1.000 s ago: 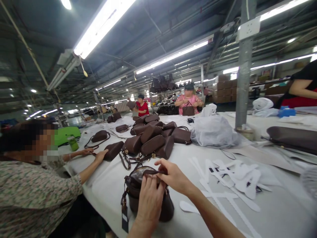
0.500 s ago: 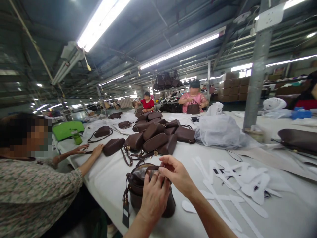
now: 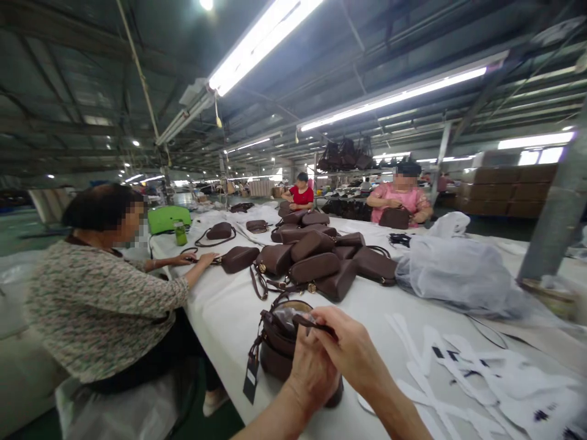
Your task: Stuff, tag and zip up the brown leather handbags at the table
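Observation:
A dark brown handbag (image 3: pixel 279 360) stands upright on the white-covered table in front of me, its top open and clear plastic (image 3: pixel 287 315) showing inside. A black hang tag (image 3: pixel 251 380) and a tassel dangle from its left side. My right hand (image 3: pixel 351 345) pinches a brown strap (image 3: pixel 312 324) above the bag's rim. Against the bag's right side is my left hand (image 3: pixel 316 363), closed at the same strap, with its fingertips partly hidden by the right hand.
Beyond the bag lies a heap of brown handbags (image 3: pixel 316 256). White paper strips (image 3: pixel 463 373) lie to the right, near a plastic bundle (image 3: pixel 454 272) and a post (image 3: pixel 553 214). A co-worker (image 3: pixel 114 305) on the left handles another handbag (image 3: pixel 239 259); two more people work behind.
The view has swung left, so the scene sits further right. My left hand has turned and drawn in against my right hand, and the strap now stretches out above the rim.

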`<state>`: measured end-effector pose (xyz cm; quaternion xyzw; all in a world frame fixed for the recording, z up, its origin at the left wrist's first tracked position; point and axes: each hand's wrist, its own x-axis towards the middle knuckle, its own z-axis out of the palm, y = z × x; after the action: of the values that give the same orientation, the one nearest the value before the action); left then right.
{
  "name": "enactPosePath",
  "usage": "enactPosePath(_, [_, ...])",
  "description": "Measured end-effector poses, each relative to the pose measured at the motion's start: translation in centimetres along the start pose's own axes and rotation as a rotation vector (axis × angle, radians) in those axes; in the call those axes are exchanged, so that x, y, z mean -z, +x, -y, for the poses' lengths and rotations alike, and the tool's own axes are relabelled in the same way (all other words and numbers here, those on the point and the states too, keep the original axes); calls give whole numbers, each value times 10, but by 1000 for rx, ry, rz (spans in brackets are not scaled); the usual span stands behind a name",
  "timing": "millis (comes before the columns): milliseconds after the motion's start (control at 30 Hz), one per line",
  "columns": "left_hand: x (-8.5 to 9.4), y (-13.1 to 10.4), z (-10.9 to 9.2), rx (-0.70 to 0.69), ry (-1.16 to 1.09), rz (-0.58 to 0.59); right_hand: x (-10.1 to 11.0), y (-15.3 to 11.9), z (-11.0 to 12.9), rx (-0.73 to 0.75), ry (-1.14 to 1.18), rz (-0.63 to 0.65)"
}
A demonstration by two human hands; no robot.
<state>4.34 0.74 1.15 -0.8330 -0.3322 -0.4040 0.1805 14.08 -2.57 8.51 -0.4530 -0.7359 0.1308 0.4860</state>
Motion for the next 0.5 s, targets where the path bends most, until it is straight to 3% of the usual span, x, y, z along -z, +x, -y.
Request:
enactPosePath(200, [11, -9, 1, -50, -15, -12, 6, 5, -7, 21, -133, -120])
enactPosePath(400, [7, -16, -3, -10, -62, -51, -1, -4, 6, 114, -208, 139])
enactPosePath(500, [0, -19, -7, 62, -66, -21, -6, -12, 7, 178, -266, 164])
